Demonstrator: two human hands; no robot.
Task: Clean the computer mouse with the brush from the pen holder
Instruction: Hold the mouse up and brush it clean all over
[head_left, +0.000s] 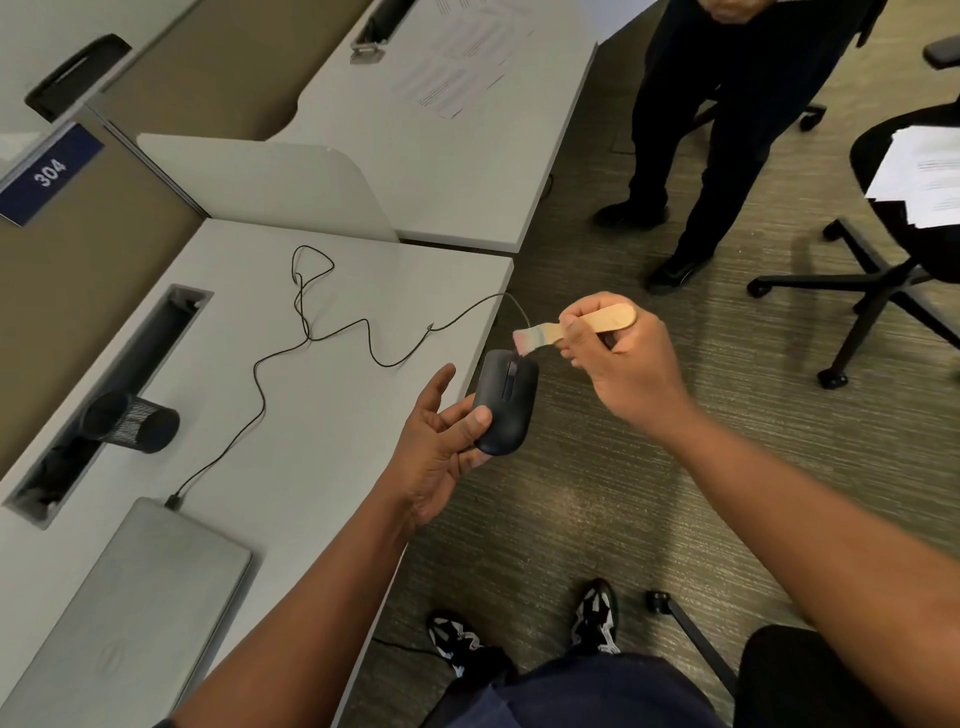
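Note:
A black wired computer mouse (506, 402) is held just past the desk's right edge. My left hand (441, 441) holds it from below, thumb curled on its left side. Its thin black cable (311, 332) snakes across the white desk (322, 431) to a closed grey laptop (130, 613). My right hand (618, 358) grips the wooden handle of a small flat brush (576, 327). The pale bristles touch the mouse's front end, near the scroll wheel. A black mesh pen holder (130, 421) stands on the desk at the left.
A cable slot (109, 400) runs along the desk's back. A second desk with papers (457, 73) lies beyond a white divider. A person in dark clothes (727, 130) stands on the carpet ahead. An office chair (909, 208) with papers stands at right.

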